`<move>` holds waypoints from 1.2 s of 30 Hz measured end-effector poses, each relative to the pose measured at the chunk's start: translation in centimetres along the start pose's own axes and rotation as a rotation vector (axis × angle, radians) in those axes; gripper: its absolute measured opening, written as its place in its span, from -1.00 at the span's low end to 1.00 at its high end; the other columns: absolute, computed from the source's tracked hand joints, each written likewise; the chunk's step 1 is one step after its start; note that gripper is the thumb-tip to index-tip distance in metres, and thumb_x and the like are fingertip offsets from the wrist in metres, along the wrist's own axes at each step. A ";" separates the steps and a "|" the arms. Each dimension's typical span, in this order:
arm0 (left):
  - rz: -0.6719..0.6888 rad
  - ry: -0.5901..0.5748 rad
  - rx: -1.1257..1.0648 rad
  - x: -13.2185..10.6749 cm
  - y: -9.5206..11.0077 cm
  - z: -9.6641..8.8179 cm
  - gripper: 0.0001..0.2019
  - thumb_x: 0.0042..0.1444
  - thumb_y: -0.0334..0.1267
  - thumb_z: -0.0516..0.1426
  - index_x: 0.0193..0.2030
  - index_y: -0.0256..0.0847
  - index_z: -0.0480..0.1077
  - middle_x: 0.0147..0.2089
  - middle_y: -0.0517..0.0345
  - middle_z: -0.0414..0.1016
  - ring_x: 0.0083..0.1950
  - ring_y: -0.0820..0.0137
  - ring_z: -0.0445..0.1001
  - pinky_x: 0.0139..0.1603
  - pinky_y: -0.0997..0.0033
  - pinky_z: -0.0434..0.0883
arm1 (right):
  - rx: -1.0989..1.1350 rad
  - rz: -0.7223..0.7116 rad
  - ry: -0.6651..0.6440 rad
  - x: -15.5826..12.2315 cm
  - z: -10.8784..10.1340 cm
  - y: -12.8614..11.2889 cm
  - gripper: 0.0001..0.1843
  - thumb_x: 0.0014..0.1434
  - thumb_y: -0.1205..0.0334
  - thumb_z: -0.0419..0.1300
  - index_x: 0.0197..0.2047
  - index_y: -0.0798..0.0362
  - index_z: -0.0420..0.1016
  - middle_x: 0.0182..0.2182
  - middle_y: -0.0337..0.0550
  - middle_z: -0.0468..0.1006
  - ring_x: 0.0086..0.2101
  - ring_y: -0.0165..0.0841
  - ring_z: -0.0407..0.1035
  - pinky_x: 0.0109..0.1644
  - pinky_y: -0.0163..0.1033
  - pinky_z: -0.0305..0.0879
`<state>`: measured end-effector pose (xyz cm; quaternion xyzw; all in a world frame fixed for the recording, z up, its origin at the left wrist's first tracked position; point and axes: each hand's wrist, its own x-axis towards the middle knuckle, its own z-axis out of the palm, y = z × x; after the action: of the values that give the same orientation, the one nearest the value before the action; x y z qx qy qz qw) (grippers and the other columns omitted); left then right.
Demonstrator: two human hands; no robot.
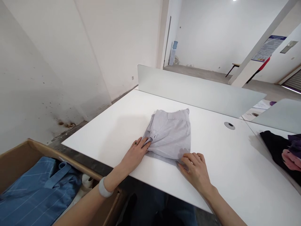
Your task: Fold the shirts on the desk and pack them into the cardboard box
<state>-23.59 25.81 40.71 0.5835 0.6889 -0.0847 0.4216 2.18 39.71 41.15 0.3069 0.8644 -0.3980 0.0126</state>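
Note:
A folded light grey shirt (170, 133) lies on the white table (113, 135), collar side away from me. My left hand (135, 152), with a ring on one finger and a grey band on the wrist, rests flat at the shirt's near left corner, fingertips tucked against the fold. My right hand (195, 168) lies on the table at the shirt's near right corner, its fingers curled onto the edge of the cloth.
A cardboard box (37, 149) at lower left holds a blue pinstriped garment (39, 191). Grey divider panels (199, 91) stand along the table's far edge, with a round cable grommet (229, 125) near them. Dark, pink and purple clothes (284, 150) are piled at right.

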 end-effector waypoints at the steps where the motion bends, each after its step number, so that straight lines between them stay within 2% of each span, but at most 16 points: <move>1: -0.002 -0.001 -0.012 0.1 0.0 -0.1 -0.61 0.33 -0.39 -0.13 0.22 -0.24 0.28 0.30 -0.17 0.27 0.34 0.06 0.21 0.19 -0.02 0.32 | -0.030 0.029 -0.015 -0.3 0.0 0.2 -0.93 0.22 0.35 0.16 -0.32 0.07 0.44 -0.30 -0.16 0.53 -0.32 -0.35 0.30 -0.11 -0.11 0.05; 5: -0.002 -0.014 -0.012 0.2 0.0 -0.8 -0.57 0.28 -0.48 -0.16 0.22 -0.24 0.28 0.30 -0.16 0.27 0.34 0.08 0.22 0.17 0.03 0.35 | -0.098 0.039 -0.065 -1.1 -0.2 0.6 -0.85 0.23 0.41 0.09 -0.27 0.05 0.47 -0.33 -0.18 0.53 -0.34 -0.35 0.31 -0.07 -0.07 0.02; 11: -0.006 -0.046 0.001 0.1 0.0 -1.6 -0.47 0.20 -0.60 -0.20 0.20 -0.21 0.31 0.29 -0.10 0.29 0.30 0.14 0.29 0.10 0.14 0.42 | -0.077 -0.017 -0.007 -1.7 -1.4 0.9 -0.78 0.25 0.50 0.04 -0.22 0.05 0.44 -0.34 -0.20 0.54 -0.37 -0.41 0.33 0.05 0.01 0.02; 14: -0.008 -0.036 0.001 -0.4 0.2 -1.5 -0.49 0.22 -0.57 -0.20 0.19 -0.18 0.32 0.29 -0.07 0.30 0.33 0.12 0.24 0.12 0.09 0.41 | 0.007 -0.032 -0.096 -2.5 -1.7 1.2 -0.76 0.26 0.50 0.01 -0.19 0.04 0.44 -0.30 -0.17 0.52 -0.33 -0.39 0.37 0.10 0.06 0.05; 16: -0.024 -0.042 -0.033 -0.9 0.4 -1.4 -0.55 0.27 -0.48 -0.16 0.20 -0.18 0.32 0.31 -0.09 0.27 0.35 0.07 0.21 0.16 0.00 0.38 | 0.109 -0.003 -0.186 -3.0 -1.8 1.5 -0.79 0.28 0.43 0.03 -0.16 0.02 0.46 -0.26 -0.14 0.51 -0.27 -0.35 0.40 0.10 0.07 0.12; 18: -0.048 -0.059 -0.121 -1.3 0.6 -1.4 -0.61 0.30 -0.38 -0.11 0.21 -0.19 0.30 0.35 -0.10 0.19 0.37 0.03 0.15 0.21 -0.08 0.33 | 0.237 0.092 -0.242 -3.2 -2.0 2.2 -0.83 0.29 0.30 0.08 -0.12 -0.01 0.47 -0.17 -0.08 0.50 -0.18 -0.29 0.41 0.04 0.01 0.25; 21: -0.124 -0.073 -0.361 -1.6 0.7 -2.0 -0.61 0.30 -0.25 -0.05 0.25 -0.11 0.25 0.43 -0.04 -0.01 0.42 0.04 0.03 0.24 -0.05 0.31 | 0.422 0.352 -0.231 -2.3 -2.2 4.1 -0.74 0.29 0.08 0.08 -0.07 -0.01 0.48 0.01 0.01 0.44 -0.01 -0.19 0.37 -0.12 -0.11 0.40; 24: -0.333 -0.014 -0.629 -1.5 0.6 -2.8 -0.55 0.27 -0.14 0.00 0.29 -0.01 0.15 0.45 -0.01 -0.16 0.39 0.10 0.09 0.15 0.08 0.42 | 0.583 0.667 -0.186 0.0 -2.0 6.7 -0.60 0.23 -0.10 0.10 -0.03 -0.02 0.46 0.08 0.02 0.41 0.01 -0.16 0.39 -0.07 -0.12 0.44; 27: -0.551 0.146 -0.855 -1.8 0.8 -3.0 -0.53 0.22 -0.07 0.05 0.26 0.00 0.15 0.36 -0.03 -0.06 0.33 0.18 0.15 0.19 0.12 0.38 | 0.773 0.903 -0.235 2.7 -1.3 8.6 -0.39 0.16 -0.20 0.13 0.15 0.00 0.30 0.02 0.03 0.45 -0.16 -0.23 0.48 -0.02 -0.08 0.46; 29: -0.684 0.208 -1.008 -2.4 1.5 -3.0 -0.55 0.19 -0.05 0.08 0.21 -0.03 0.17 0.28 -0.04 0.06 0.32 0.21 0.15 0.25 0.11 0.31 | 0.824 0.974 -0.275 4.3 -0.6 8.9 -0.24 0.12 -0.20 0.17 0.26 0.02 0.14 -0.06 0.02 0.47 -0.25 -0.26 0.49 -0.10 -0.07 0.49; 31: -0.810 0.198 -1.177 -3.3 2.6 -3.3 -0.53 0.17 -0.02 0.10 0.18 -0.07 0.17 0.23 -0.07 0.15 0.33 0.20 0.15 0.28 0.09 0.27 | 0.821 1.000 -0.311 5.3 0.0 8.4 -0.18 0.05 -0.16 0.23 0.26 0.01 0.08 -0.16 -0.03 0.49 -0.30 -0.27 0.47 -0.21 -0.10 0.49; 33: -0.894 0.151 -1.359 -4.3 3.9 -3.8 -0.48 0.15 -0.01 0.11 0.21 -0.10 0.13 0.24 -0.10 0.19 0.35 0.20 0.15 0.31 0.09 0.23 | 0.852 1.007 -0.335 5.4 0.2 6.9 -0.22 -0.01 -0.13 0.27 0.19 -0.01 0.10 -0.24 -0.10 0.49 -0.33 -0.27 0.45 -0.31 -0.15 0.46; 36: -0.946 0.092 -1.629 -5.7 5.3 -5.1 -0.38 0.14 -0.02 0.13 0.30 -0.10 0.05 0.33 -0.11 0.16 0.37 0.20 0.16 0.32 0.13 0.24 | 1.000 1.019 -0.336 3.3 -0.8 3.1 -0.31 -0.04 -0.11 0.30 0.07 -0.05 0.12 -0.36 -0.22 0.48 -0.41 -0.32 0.44 -0.39 -0.20 0.43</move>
<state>-21.62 26.34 49.81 -0.2284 0.7173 0.2837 0.5940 1.33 43.50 38.71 0.5747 0.3159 -0.7315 0.1868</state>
